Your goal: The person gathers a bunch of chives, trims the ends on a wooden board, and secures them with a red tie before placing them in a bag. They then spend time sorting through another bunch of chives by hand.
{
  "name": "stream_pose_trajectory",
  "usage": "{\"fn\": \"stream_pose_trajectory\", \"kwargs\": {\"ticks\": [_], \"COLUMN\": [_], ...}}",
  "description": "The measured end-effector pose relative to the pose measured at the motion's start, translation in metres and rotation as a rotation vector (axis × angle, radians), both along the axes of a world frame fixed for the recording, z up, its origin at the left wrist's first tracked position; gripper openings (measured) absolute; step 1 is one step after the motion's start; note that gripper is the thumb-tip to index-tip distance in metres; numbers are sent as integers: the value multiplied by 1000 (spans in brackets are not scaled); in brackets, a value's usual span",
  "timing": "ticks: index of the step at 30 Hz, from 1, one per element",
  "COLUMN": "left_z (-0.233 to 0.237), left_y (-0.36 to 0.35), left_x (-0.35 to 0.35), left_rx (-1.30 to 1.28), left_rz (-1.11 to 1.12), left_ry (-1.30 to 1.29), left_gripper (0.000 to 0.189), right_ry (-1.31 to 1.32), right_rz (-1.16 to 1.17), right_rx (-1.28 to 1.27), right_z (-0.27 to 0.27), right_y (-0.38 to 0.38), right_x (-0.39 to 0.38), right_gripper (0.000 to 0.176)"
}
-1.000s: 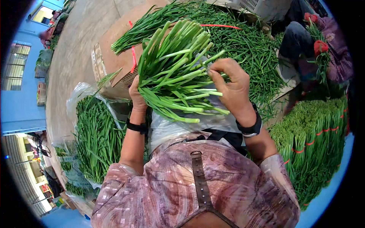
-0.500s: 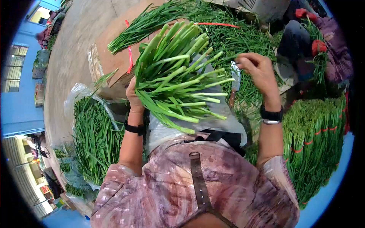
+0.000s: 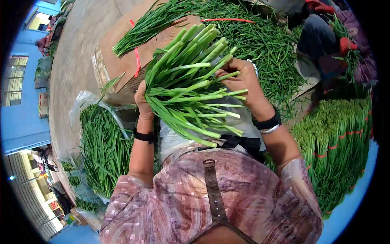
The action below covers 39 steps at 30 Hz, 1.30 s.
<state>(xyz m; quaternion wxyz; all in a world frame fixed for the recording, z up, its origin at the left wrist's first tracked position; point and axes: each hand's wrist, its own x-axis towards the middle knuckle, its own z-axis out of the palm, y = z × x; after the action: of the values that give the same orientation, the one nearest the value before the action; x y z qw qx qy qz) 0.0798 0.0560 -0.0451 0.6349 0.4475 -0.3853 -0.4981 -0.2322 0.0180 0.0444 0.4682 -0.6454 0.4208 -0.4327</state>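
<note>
A fanned bunch of green stalks (image 3: 191,87) is in my left hand (image 3: 143,99), whose fingers wrap round its leafy left side. The pale cut ends point right and up. My right hand (image 3: 239,75) is at the stalks' right side, its fingers bent together in a pinch among the upper stems. Whatever those fingertips hold is too small or hidden to make out. Behind the right hand a bit of shiny metal (image 3: 254,66) shows. More leaves (image 3: 152,26) lie on the cardboard (image 3: 115,63) beyond the bunch, near a red band (image 3: 137,61).
Loose greens (image 3: 268,49) spread out at the upper right. Banded bundles (image 3: 337,150) stand at the right, and a plastic bag of greens (image 3: 103,146) is at the left. Another person's red-gloved hand (image 3: 347,45) holds greens at the upper right.
My right hand has moved left and down from beside the knife to the stems, and now covers most of that knife. My left hand still grips the bunch.
</note>
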Motion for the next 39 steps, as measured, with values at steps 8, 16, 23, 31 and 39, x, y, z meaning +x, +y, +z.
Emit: {"fn": "stream_pose_trajectory", "kwargs": {"ticks": [8,16,23,31,39], "left_z": [-18,-21,-21,-15,-17], "left_y": [7,7,2,4,10], "left_x": [15,24,14,18,25], "left_rx": [-11,87,8,-122,65], "left_rz": [110,81,73,131,-3], "left_ry": [-114,65,-174,-418,200], "left_gripper": [18,18,21,20,25], "right_ry": [-681,-788,253,317,64], "right_rz": [122,445,-24,24,213], "right_rx": [543,230,161,-251,388], "right_z": [21,7,37,21,22], "right_y": [8,-16,-10,18,1], "right_x": [-11,-122,-85,-15,-60], "right_gripper": [11,24,29,9,15]}}
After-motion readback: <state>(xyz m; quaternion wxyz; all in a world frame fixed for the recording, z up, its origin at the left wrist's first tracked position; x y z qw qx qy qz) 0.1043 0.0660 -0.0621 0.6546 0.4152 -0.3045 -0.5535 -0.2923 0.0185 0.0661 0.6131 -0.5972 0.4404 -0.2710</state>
